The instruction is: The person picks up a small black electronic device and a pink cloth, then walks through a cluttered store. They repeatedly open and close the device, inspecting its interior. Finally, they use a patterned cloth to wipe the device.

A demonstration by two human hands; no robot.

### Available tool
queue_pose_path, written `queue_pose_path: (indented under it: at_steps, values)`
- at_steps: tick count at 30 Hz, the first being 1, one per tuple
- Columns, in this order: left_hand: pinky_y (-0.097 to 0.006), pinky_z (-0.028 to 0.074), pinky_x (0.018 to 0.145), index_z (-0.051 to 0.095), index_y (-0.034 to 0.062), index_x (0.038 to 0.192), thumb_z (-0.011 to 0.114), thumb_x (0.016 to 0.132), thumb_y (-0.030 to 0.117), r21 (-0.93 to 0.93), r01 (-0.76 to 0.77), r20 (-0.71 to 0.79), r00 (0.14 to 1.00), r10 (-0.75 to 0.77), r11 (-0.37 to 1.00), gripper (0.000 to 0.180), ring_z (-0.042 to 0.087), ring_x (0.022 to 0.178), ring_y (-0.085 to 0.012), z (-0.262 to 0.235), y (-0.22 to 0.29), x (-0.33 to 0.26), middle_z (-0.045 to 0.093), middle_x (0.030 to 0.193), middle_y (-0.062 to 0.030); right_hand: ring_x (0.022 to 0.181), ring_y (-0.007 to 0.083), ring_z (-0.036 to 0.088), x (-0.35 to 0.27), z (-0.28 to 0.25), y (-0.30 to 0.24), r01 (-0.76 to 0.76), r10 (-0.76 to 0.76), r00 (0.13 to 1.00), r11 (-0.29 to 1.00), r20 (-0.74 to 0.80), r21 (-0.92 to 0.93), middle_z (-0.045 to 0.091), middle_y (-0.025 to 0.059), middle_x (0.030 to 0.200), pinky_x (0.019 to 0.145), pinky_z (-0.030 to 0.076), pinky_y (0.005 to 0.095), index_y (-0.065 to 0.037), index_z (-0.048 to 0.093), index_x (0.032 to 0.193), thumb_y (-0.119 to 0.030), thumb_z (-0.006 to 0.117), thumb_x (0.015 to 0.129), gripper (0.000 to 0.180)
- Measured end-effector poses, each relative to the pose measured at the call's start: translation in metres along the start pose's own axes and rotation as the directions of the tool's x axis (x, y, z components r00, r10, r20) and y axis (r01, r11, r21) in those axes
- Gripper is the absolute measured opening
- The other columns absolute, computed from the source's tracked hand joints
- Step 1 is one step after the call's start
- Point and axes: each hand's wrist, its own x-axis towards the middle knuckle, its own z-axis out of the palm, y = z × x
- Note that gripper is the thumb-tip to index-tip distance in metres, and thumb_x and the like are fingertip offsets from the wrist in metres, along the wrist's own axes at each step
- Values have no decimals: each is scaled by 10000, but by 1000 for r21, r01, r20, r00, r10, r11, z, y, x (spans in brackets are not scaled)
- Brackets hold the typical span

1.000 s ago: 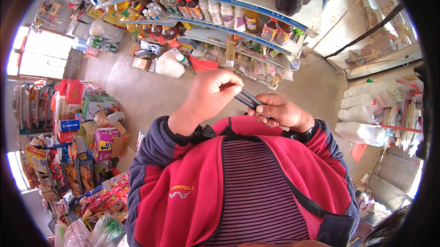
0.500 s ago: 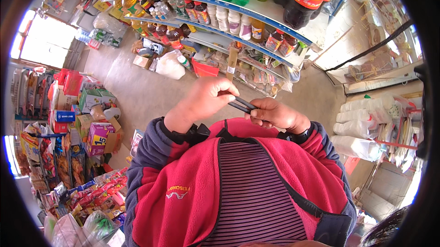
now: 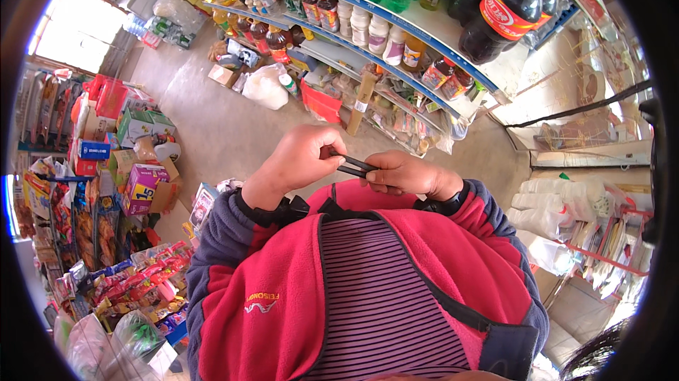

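Observation:
In front of my chest, a slim black thing [image 3: 359, 163] spans the gap between my hands as two narrow, nearly parallel bars. Its exact kind does not show. My left hand [image 3: 297, 160] is closed on its left end, thumb and fingers pinching it. The other end sits between the thumb and curled fingers of my right hand [image 3: 407, 172]. The fingers hide both ends. Both hands are held in the air above the floor, close together.
Ahead stands a blue-edged shelf [image 3: 417, 88] of bottled drinks, with a white bag [image 3: 267, 87] and a red piece [image 3: 320, 102] on the floor by it. Boxes [image 3: 145, 186] and snack packets [image 3: 145, 275] are at the left. Plastic-wrapped white goods [image 3: 544, 204] are at the right.
The view has turned a little, so the shelf appears farther right and my hands slightly farther left. Both hands keep their hold on the black thing.

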Motion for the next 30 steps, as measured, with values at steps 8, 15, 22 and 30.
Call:
queue_pose_path:
  at_steps: [8, 15, 22, 30]
  values:
    - [-254, 486, 603, 675, 2, 906, 655, 808, 5, -172, 65, -77, 994, -79, 983, 100, 600, 667, -88, -21, -18, 1, 658, 740, -52, 543, 44, 402, 27, -20, -10, -58, 48, 993, 994, 106, 96, 474, -32, 691, 478, 323, 195, -30, 585, 1002, -226, 487, 956, 224]
    - [-246, 489, 610, 672, 4, 898, 640, 796, 3, -124, 84, -96, 991, -96, 989, 107, 602, 661, -80, -19, -13, 5, 651, 722, -40, 508, 27, 384, 35, -25, -10, -81, 56, 986, 984, 157, 158, 474, -37, 681, 441, 292, 183, -34, 582, 1004, -198, 480, 972, 195]
    - [-252, 460, 596, 655, 22, 872, 656, 783, 41, -207, 103, -52, 992, -116, 973, 91, 544, 661, -53, -17, -9, 11, 620, 714, -1, 509, 34, 388, 24, -26, -8, -72, 54, 993, 984, 109, 165, 478, -32, 683, 443, 294, 188, -30, 588, 998, -218, 483, 963, 218]
    - [-249, 465, 603, 642, 28, 862, 640, 767, 25, -38, 23, -48, 999, -25, 999, 95, 546, 666, -62, 3, 3, 17, 619, 712, -13, 487, 34, 386, 9, -25, -3, -44, 26, 995, 981, 98, 191, 485, -24, 665, 431, 289, 189, -21, 595, 985, -224, 482, 965, 233]
